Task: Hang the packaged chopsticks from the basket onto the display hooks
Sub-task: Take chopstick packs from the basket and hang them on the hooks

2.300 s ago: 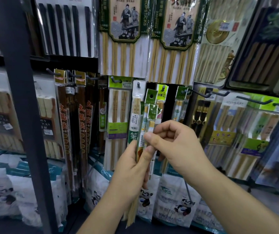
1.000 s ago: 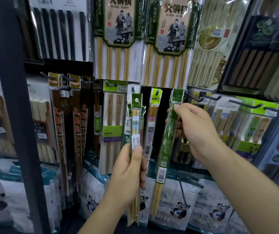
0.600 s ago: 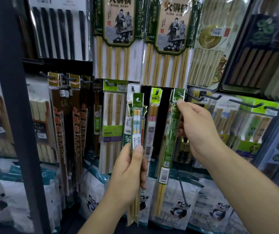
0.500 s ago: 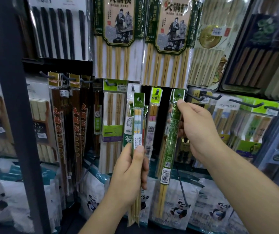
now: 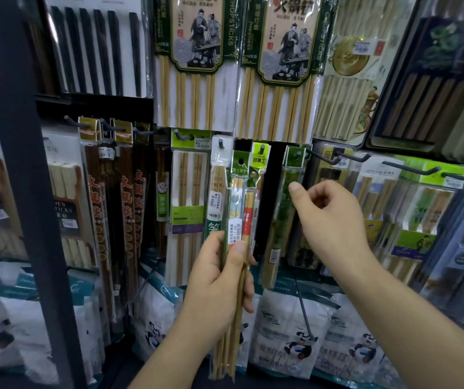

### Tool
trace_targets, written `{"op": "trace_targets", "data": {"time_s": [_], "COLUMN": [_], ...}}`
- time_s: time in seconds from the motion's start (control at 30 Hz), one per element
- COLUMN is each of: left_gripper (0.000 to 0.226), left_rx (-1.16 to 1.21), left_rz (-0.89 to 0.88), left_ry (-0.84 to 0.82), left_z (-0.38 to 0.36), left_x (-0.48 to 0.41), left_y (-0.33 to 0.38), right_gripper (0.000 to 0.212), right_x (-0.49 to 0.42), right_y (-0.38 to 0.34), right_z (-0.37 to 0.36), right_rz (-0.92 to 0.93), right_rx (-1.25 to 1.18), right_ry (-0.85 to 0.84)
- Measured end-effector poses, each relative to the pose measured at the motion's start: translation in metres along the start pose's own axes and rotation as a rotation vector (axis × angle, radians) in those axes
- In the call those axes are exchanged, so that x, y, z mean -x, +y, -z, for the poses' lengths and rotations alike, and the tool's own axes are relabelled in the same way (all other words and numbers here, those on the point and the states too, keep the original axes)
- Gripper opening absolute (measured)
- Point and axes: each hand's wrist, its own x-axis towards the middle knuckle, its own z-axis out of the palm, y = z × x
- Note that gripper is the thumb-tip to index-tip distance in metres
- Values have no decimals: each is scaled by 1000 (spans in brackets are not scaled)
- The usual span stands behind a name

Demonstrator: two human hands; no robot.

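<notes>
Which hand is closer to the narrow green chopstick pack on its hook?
Right. The right hand is just beside the green pack, thumb close to it; the left hand is lower and further left, gripping other packs.

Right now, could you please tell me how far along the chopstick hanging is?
Done: the green pack hangs on its hook, and the right grip holds nothing beside it. In hand: the left grip holds a bundle of packs. Left: those packs are not yet hung; the basket is out of view.
</notes>
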Motion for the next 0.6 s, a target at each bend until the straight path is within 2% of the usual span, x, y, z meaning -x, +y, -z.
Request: {"op": "trace_targets", "data": {"time_s": [0.17,0.27,0.47,0.6], "left_gripper": [6,8,15,17], "left_rx": [29,40,51,78], "left_rz": [-6,-3,-29,-8], "left_ry": [-16,-4,50,99], "left_z": [-7,-10,-10,-9], "left_x": [0,2,2,-1], "left_y": [-2,-2,1,0], "right_gripper": [20,16,29,35], "right_x": [25,23,2,-9], "right_y": [-15,-19,-20,-20], "right_z": [-8,-11,0,3], "right_rz": [84,117,-24,-75], "right_rx": [-203,-206,-358,-355], "right_ry": [-225,-228,-149,-144]}}
